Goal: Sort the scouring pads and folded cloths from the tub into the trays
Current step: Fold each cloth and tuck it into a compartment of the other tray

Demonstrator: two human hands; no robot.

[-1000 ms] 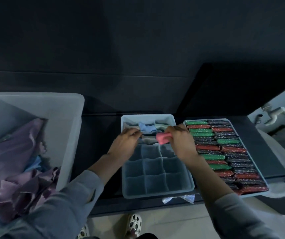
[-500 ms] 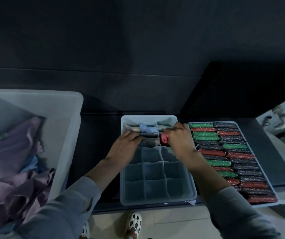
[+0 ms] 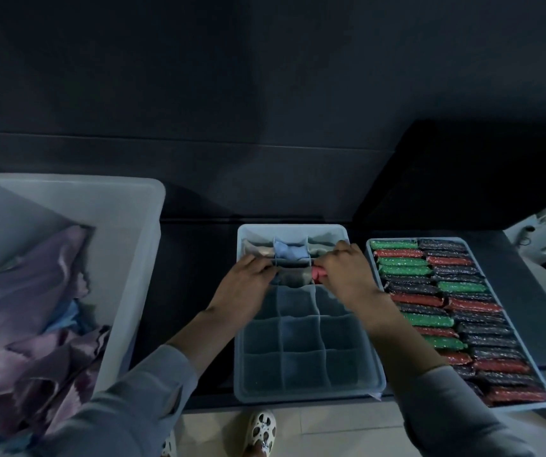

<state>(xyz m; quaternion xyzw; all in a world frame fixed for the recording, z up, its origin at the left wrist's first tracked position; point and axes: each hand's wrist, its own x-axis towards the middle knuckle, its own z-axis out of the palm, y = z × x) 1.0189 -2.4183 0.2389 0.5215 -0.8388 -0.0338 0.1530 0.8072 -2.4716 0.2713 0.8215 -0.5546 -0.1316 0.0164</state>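
So both hands are over the far end of the divided tray [image 3: 304, 387], the pale blue one with the grid of compartments sitting in the middle of the dark table [image 3: 195, 258]. Right hand [image 3: 347, 275] has its fingers curled around a pink folded cloth [image 3: 317, 273], which is down at the right compartment of the second row. Left hand [image 3: 248, 285] rests with fingers bent on the divider at the left side of that same row; can't really tell if it's pinching anything. A light blue folded cloth [image 3: 287, 250] sits in the middle compartment of the far row, with greyish ones on either side. The nearer compartments look bare. Off to the right is a flat tray [image 3: 372, 255] packed with green, red and dark scouring pads [image 3: 430, 301] in two columns. On the left, the big white tub [image 3: 139, 245] holds loose purple cloths [image 3: 27, 291].
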